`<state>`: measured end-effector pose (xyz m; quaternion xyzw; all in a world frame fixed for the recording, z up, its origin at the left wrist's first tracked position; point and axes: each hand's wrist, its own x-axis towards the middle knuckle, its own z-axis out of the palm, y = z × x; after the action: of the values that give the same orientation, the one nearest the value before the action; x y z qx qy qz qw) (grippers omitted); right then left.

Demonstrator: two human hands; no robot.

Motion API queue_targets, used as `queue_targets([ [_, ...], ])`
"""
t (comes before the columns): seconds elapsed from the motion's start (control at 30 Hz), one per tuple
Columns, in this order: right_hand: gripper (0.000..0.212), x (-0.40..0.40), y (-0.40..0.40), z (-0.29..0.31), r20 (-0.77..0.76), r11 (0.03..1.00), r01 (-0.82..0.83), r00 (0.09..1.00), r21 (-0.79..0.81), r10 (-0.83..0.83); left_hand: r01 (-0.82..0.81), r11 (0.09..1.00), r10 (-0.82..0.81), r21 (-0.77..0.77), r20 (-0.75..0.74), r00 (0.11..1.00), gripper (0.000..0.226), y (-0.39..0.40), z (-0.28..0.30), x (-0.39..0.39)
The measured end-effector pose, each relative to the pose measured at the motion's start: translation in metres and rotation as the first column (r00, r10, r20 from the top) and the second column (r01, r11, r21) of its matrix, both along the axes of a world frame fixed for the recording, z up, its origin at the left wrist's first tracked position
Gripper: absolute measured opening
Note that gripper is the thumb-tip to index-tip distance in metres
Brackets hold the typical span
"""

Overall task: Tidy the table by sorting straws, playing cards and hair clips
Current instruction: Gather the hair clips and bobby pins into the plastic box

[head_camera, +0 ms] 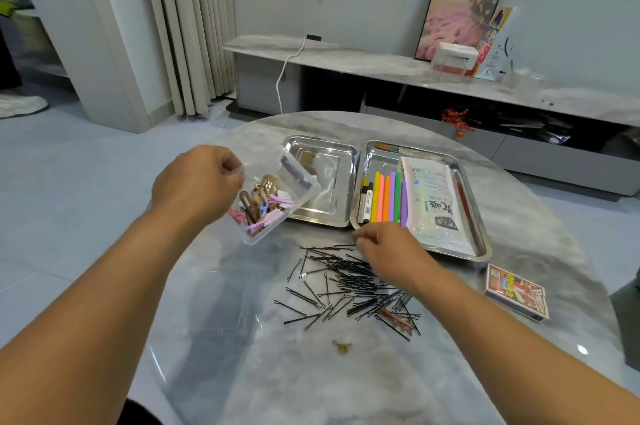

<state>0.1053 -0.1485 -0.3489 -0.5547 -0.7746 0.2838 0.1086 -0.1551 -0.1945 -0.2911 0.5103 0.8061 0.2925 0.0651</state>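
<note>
Black hairpins [349,281] under right hand [391,251], clip box [277,196] in left grip [197,182]

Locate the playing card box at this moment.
In the head view the playing card box lies on the table, right side, just in front of the right-hand metal tray and right of the scattered bobby pins.

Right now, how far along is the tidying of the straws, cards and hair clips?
Done: the straws lie in the right tray, and some clips sit in the clear box. In hand: the left hand holds that box tilted, while the right hand reaches among the black pins. Left: most pins lie scattered on the table, and the card box sits outside the trays.
</note>
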Motion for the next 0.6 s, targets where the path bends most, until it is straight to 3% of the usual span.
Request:
queue_targets([
  [0.13, 0.041, -0.002, -0.001, -0.027, 0.200, 0.970, -0.225, 0.959, 0.097, 0.202, -0.020, 1.000, 0.020, 0.008, 0.029, 0.999, 0.003, -0.001, 0.002, -0.005],
  [0.3, 0.061, -0.011, -0.004, -0.048, 0.347, 0.919, -0.393, 0.866, 0.027, 0.360, -0.010, 1.000, 0.009, 0.015, 0.084, 0.996, 0.003, 0.000, 0.003, -0.007],
  [0.53, 0.080, 0.007, -0.049, -0.037, 0.361, 0.832, -0.550, 0.765, -0.063, 0.533, 0.004, 1.000, -0.007, 0.025, 0.122, 0.993, 0.003, -0.001, 0.005, -0.014],
  [0.6, 0.080, 0.016, -0.054, -0.034, 0.357, 0.850, -0.525, 0.785, -0.051, 0.506, 0.022, 0.999, -0.025, 0.025, 0.129, 0.991, 0.005, 0.000, 0.005, -0.016],
])
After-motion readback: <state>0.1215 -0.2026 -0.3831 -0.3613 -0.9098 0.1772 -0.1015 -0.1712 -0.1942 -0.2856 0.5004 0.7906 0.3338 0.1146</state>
